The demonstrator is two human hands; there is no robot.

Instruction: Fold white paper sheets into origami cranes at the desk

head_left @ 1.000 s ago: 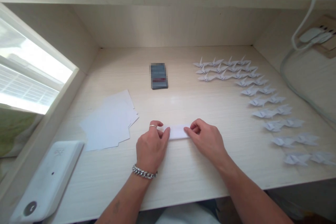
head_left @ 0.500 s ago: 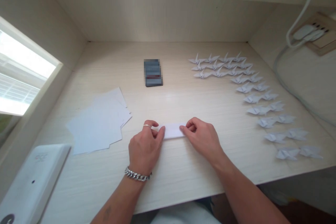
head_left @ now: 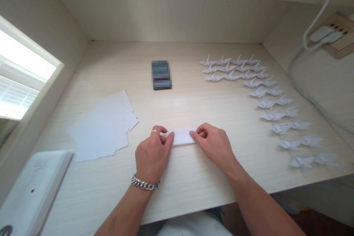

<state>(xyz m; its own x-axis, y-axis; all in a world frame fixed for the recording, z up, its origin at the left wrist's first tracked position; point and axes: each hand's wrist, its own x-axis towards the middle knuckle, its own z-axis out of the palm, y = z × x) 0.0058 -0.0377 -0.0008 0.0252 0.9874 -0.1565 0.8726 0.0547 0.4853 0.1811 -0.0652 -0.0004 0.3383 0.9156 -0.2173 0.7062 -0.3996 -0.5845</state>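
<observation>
A folded strip of white paper [head_left: 182,137] lies on the desk between my hands. My left hand [head_left: 153,153], with a ring and a chain bracelet, grips its left end between thumb and fingers. At the other end, my right hand [head_left: 214,142] pinches the paper, its remaining fingers curled in. Both ends of the strip are partly hidden under the fingers. Left of my hands is a loose pile of white paper sheets [head_left: 102,129]. Several rows of folded white paper cranes [head_left: 279,113] stand along the right side of the desk.
A dark, pixelated phone-like object [head_left: 161,75] lies toward the back. At the near left is a white device [head_left: 41,180], below a bright window or screen [head_left: 22,73]. A white cable [head_left: 315,18] hangs by a wall socket [head_left: 336,35] on the right.
My hands keep almost the same hold on the folded paper. The camera view has shifted very slightly.
</observation>
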